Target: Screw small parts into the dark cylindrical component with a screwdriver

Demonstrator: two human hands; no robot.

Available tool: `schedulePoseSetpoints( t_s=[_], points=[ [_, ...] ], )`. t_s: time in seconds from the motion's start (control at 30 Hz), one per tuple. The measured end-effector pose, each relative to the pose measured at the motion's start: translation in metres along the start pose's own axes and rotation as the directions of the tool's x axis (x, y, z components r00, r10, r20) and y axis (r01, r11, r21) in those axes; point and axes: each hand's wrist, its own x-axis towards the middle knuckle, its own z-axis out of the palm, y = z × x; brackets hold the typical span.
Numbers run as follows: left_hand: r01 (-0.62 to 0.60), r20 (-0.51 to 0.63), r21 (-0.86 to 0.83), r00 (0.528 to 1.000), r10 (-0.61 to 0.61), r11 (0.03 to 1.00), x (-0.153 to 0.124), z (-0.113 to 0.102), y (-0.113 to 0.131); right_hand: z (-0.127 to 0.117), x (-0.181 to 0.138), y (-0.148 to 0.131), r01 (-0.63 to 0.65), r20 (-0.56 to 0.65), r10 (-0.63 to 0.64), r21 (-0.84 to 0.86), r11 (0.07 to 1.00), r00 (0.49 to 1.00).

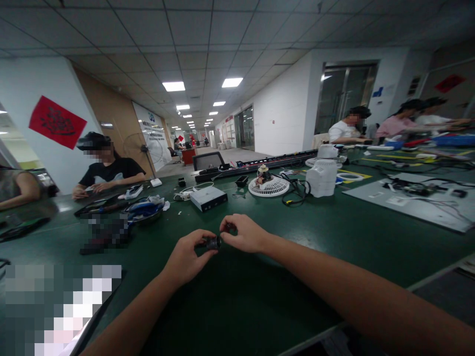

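Observation:
Above the green table, my left hand is closed on a small dark cylindrical part, gripped between thumb and fingers. The part's round end faces my right hand. That hand is closed too, its thumb and fingers curled round a small dark piece that is mostly hidden. The two hands are close together, with a narrow gap between the right fingertips and the cylindrical part. What kind of parts these are I cannot make out.
Beyond my hands lie a silver disc drive, a small black box, a white round fan grille and a white plastic housing with a black cable. A grey panel lies right. Other people sit across and along the table.

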Motion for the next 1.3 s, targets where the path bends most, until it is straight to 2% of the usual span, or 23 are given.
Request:
schedulePoseSetpoints(
  t_s=[0.13, 0.2, 0.33, 0.43, 0.53, 0.73, 0.83, 0.93, 1.07, 1.2, 1.3],
  points=[
    [0.078, -0.053, 0.087, 0.996, -0.073, 0.993, 0.001, -0.001, -0.009, -0.004, 0.005, 0.007, -0.054, -0.133, 0.051, -0.016, 0.998, 0.99],
    [0.108, -0.086, 0.139, 0.992, -0.096, 0.984, 0.002, -0.003, -0.012, -0.008, 0.007, 0.01, -0.042, -0.204, 0.043, 0.01, 0.999, 0.978],
    [0.141, -0.141, 0.189, 0.983, -0.115, 0.972, 0.002, -0.007, -0.01, -0.016, 0.009, 0.014, -0.023, -0.334, 0.078, 0.166, 0.986, 0.939],
    [0.154, -0.148, 0.19, 0.981, -0.126, 0.97, 0.003, -0.007, -0.009, -0.016, 0.01, 0.015, 0.005, -0.299, 0.129, 0.411, 0.912, 0.946],
    [0.137, -0.136, 0.184, 0.984, -0.113, 0.973, 0.002, -0.005, -0.009, -0.013, 0.009, 0.012, 0.029, -0.243, 0.11, 0.507, 0.861, 0.964],
    [0.035, -0.111, 0.246, 0.994, -0.007, 0.969, 0.0, -0.005, -0.008, -0.01, 0.006, 0.007, 0.048, -0.172, 0.032, 0.441, 0.896, 0.985],
    [0.042, -0.132, 0.257, 0.991, -0.008, 0.966, 0.0, -0.006, -0.007, -0.012, 0.005, 0.006, 0.061, -0.182, 0.013, 0.394, 0.917, 0.983],
    [0.045, -0.131, 0.256, 0.991, -0.011, 0.966, 0.0, -0.007, -0.007, -0.014, 0.005, 0.006, 0.086, -0.142, -0.025, 0.439, 0.895, 0.989],
    [0.069, -0.136, 0.262, 0.99, -0.034, 0.963, 0.001, -0.005, -0.008, -0.013, 0.004, 0.006, 0.076, -0.178, -0.003, 0.402, 0.912, 0.984],
    [0.064, -0.111, 0.266, 0.993, -0.036, 0.962, 0.001, -0.004, -0.008, -0.013, 0.004, 0.007, 0.069, -0.102, -0.03, 0.402, 0.913, 0.994],
    [0.066, -0.106, 0.263, 0.994, -0.039, 0.962, 0.001, -0.003, -0.007, -0.014, 0.004, 0.008, 0.064, -0.124, -0.021, 0.36, 0.931, 0.992]
  ],
)
